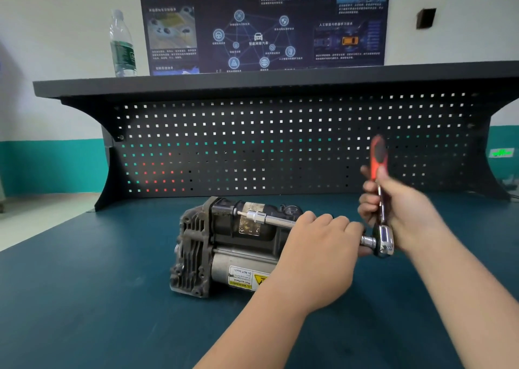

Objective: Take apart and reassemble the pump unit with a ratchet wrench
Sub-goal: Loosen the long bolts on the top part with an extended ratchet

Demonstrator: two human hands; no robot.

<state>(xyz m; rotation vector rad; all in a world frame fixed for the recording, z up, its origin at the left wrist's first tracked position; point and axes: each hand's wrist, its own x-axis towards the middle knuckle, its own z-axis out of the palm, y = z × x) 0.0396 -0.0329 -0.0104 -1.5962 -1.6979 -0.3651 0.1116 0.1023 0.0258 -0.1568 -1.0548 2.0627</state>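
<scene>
One pump unit (224, 245) at frame centre on the green bench (84, 298), one ratchet wrench (379, 197) (handle blurred) gripped upright in right hand (398, 206), left hand (320, 245) curled round its extension bar (269, 219) over the pump, one bottle (122, 44) upper left

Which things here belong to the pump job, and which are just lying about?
Belongs to the job:
pump unit
ratchet wrench, gripped by the right hand
extension bar, held by the left hand

Just lying about:
water bottle
wall poster
pegboard
</scene>
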